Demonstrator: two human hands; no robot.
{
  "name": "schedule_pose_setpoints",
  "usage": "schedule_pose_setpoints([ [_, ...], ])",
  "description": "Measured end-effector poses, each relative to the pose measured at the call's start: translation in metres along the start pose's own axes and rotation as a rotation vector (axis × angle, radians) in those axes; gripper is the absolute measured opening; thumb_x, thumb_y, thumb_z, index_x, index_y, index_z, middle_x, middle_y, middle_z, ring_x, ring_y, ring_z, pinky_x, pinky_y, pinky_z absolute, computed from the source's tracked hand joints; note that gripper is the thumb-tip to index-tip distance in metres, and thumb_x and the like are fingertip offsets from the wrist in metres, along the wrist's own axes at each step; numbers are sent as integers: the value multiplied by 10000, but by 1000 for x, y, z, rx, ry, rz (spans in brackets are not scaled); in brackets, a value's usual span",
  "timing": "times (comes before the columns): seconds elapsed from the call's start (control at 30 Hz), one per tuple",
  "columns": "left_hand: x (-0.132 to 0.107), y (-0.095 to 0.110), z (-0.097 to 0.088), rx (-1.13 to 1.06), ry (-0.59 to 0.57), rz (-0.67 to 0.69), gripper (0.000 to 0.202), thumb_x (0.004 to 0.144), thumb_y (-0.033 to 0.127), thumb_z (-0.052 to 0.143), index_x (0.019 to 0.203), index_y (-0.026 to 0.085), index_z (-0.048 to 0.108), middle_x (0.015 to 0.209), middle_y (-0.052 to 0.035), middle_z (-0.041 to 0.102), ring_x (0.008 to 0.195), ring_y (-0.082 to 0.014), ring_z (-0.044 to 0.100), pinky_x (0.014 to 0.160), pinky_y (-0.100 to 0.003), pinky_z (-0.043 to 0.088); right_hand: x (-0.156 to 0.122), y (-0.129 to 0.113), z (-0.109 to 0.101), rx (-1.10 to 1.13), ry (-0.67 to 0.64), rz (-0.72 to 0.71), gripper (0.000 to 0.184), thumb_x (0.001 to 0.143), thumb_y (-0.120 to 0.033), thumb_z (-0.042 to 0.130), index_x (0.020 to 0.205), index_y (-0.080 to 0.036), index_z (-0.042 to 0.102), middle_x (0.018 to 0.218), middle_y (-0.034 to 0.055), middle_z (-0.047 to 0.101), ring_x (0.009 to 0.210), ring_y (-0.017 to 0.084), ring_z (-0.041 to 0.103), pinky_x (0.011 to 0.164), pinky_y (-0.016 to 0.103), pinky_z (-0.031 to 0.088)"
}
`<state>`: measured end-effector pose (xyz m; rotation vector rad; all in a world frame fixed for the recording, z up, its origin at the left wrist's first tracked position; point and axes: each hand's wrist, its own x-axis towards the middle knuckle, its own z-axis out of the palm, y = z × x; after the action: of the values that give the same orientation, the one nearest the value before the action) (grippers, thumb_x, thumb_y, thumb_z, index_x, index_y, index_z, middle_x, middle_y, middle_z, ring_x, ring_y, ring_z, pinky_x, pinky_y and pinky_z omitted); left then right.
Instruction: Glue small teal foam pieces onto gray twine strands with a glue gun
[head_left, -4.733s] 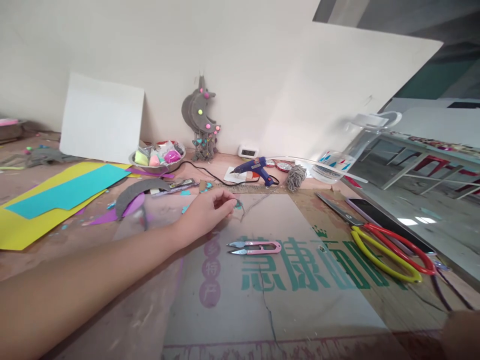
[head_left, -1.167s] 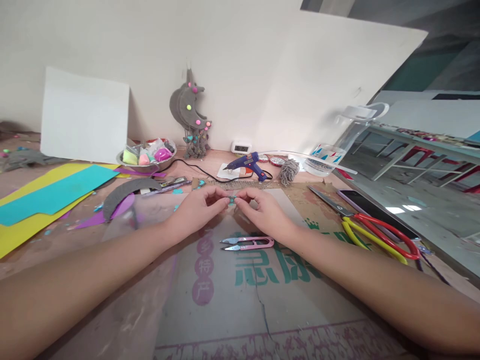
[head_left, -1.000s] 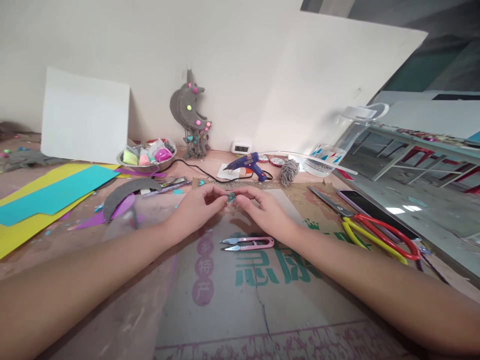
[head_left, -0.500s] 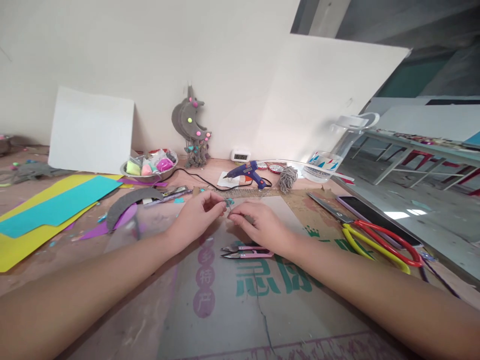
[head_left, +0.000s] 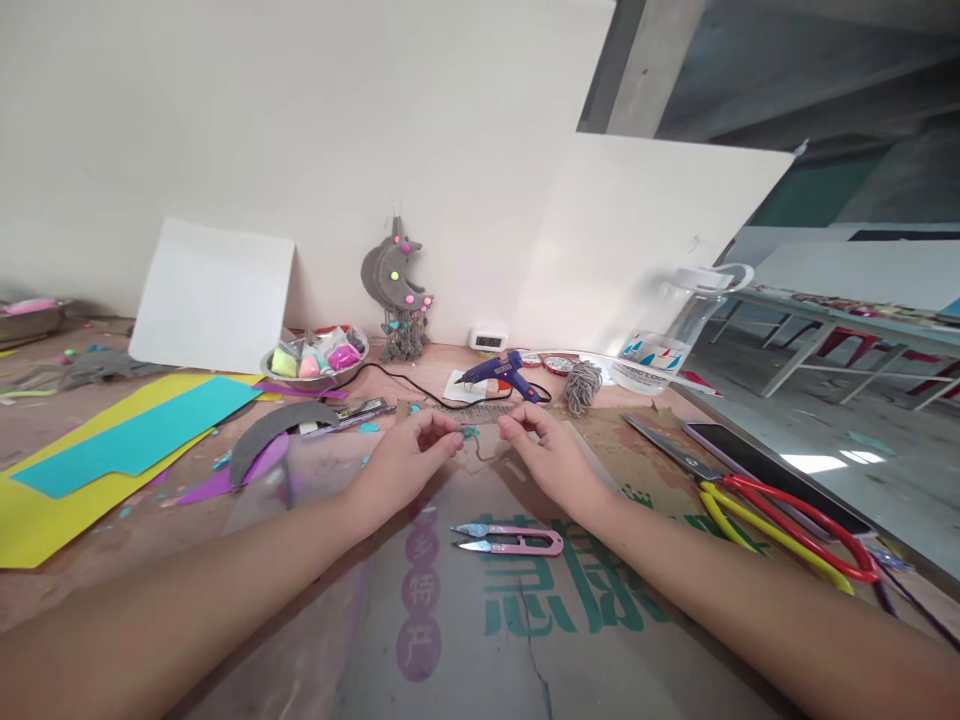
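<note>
My left hand (head_left: 409, 462) and my right hand (head_left: 551, 458) rest on a flattened cardboard sheet (head_left: 525, 620), fingertips pinched and a short way apart. Between them hangs a thin grey thread (head_left: 484, 452) with a small teal piece (head_left: 470, 433) on it near my left fingertips. Each hand pinches one end of the thread. Pink thread snips (head_left: 510, 539) lie on the cardboard just in front of my hands.
A blue glue gun (head_left: 501, 372), a grey yarn ball (head_left: 583, 383), a bowl of coloured clay (head_left: 315, 358) and a grey felt moon ornament (head_left: 394, 280) stand behind. Yellow and red scissors (head_left: 787, 520) and a phone (head_left: 757, 462) lie right. Teal and yellow sheets (head_left: 112, 450) lie left.
My right hand came in and joined my left at the teal piece. Since half a second ago the hands have drawn apart, stretching the thread between them, and the view tilted up.
</note>
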<state>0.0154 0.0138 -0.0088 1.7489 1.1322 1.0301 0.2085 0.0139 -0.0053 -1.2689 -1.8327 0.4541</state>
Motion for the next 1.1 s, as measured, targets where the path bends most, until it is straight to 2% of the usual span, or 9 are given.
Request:
schedule_pose_setpoints([
  [0.1,0,1,0,7,4,9,207,794,372,505,830,175,557,737,7,582,676,-128,527,622,-241,406,0,-1,0,-4,-37,-22,308,884,-345,395,653,-175,507,633,-11,507,642,127,476,627,242,377],
  [0.3,0,0,-3,17,-3,35,215,808,388,482,805,179,532,738,4,575,688,-132,523,632,-239,406,1,-3,-1,74,-8,-38,143,828,-305,498,860,-186,569,864,35,603,775,154,546,719,283,431],
  [0.43,3,-6,-3,-75,-7,54,213,838,379,458,794,175,499,720,5,569,683,-118,531,654,-233,424,4,6,-9,213,-13,64,210,852,-399,469,807,-194,480,658,-29,484,583,110,527,606,255,447],
  [0.6,4,-8,-2,-163,9,4,216,838,378,471,790,167,478,720,2,559,690,-112,535,651,-226,437,2,12,-9,381,-145,176,315,845,-458,469,673,-197,434,511,-75,364,460,74,415,653,278,493],
  [0.67,4,-7,-2,-160,2,3,214,836,373,475,784,166,475,715,6,552,685,-108,529,653,-222,430,0,10,-8,459,-250,213,352,854,-484,436,651,-196,433,469,-83,331,395,68,343,558,266,485],
  [0.73,4,-7,-2,-166,-10,2,212,838,373,471,788,167,474,721,5,552,686,-108,527,655,-221,427,0,9,-8,466,-249,211,370,856,-499,419,651,-192,447,460,-81,319,373,68,326,462,238,434],
  [0.87,4,-6,-2,-128,-11,21,204,836,370,468,785,172,473,723,8,543,686,-111,518,644,-220,416,0,7,-8,325,-103,124,315,850,-463,454,717,-181,502,555,-42,453,513,91,482,532,225,431],
  [1.0,2,-4,-3,-71,-45,59,195,835,366,464,791,178,490,720,13,548,677,-113,520,638,-226,409,-1,-2,-3,242,-109,89,250,816,-378,526,957,-176,570,797,18,620,686,122,568,659,265,469],
  [1.1,1,-2,-3,-15,-67,50,199,824,368,476,788,175,512,712,8,572,661,-118,531,626,-232,408,-4,-11,0,122,-130,71,233,799,-333,551,961,-183,627,938,48,662,864,161,599,771,300,464],
])
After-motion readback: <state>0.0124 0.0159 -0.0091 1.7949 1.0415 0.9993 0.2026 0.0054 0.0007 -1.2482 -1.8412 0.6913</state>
